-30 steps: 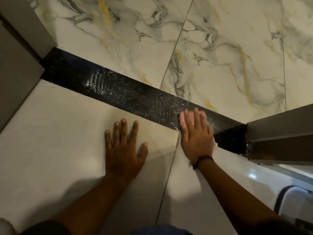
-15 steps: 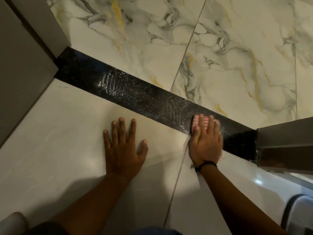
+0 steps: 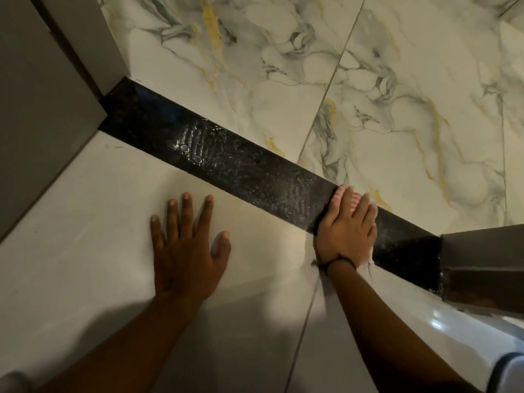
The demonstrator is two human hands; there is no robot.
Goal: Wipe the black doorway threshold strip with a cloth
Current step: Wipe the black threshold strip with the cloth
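Observation:
The black threshold strip (image 3: 226, 163) runs diagonally across the floor from upper left to lower right, with wet streaks and droplets along its middle. My right hand (image 3: 347, 236) presses flat on a pinkish-white cloth (image 3: 353, 201) near the strip's right end. The cloth shows only past my fingertips and beside my wrist. A dark band circles that wrist. My left hand (image 3: 184, 248) lies flat with fingers spread on the plain pale tile, just short of the strip, holding nothing.
Veined marble tiles (image 3: 397, 109) lie beyond the strip. A grey door frame (image 3: 85, 52) ends the strip at the left and a dark frame post (image 3: 482, 265) at the right. A white object (image 3: 510, 370) sits at the lower right corner.
My right hand has pushed the cloth forward across the strip, so its fingertips now reach the far edge and pink cloth shows past them. The left hand stays planted.

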